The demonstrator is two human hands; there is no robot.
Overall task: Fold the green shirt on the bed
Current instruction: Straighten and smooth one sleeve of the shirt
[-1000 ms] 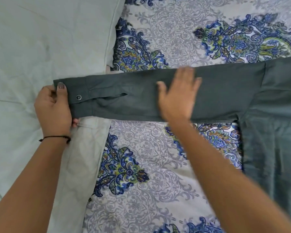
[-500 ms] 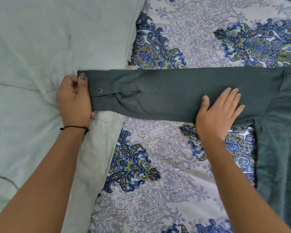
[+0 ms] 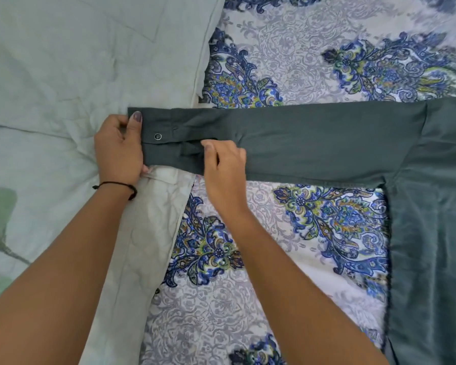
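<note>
**Green shirt, sleeve stage: sorting out the cuff first**

Closest to me, both my forearms are reaching out over the bed (image 3: 261, 312), which is wearing a blue paisley sheet. A pale grey cloth flap (image 3: 142, 246) is lying under my left wrist.

The green shirt (image 3: 432, 246) is lying flat on that bed. The body is running down the right edge of my view. One sleeve (image 3: 327, 143) is stretching straight out to the left, with its end landing on the pale bedding (image 3: 37, 154).

My left hand (image 3: 119, 148) is pinching the very end of the cuff (image 3: 166, 127). The thumb is sitting on top just beside the metal snap (image 3: 157, 136), and the rest is curling round the edge. My right hand (image 3: 224, 167) is working right next to it, fingers (image 3: 211, 150) bunched together and pinching a little pucker of sleeve at the slit.

Going by the drape, I'm guessing it's going to be light, thin and floppy, with only the doubled cuff having any body. So it's probably wrinkling anywhere I'm not keeping it taut, and likely sliding on the sheet too. I'm thinking the cuff end is the spot to hold, with the other hand up near the shoulder seam.

Further back, a pale pillow (image 3: 77, 48) is filling the top left.
</note>
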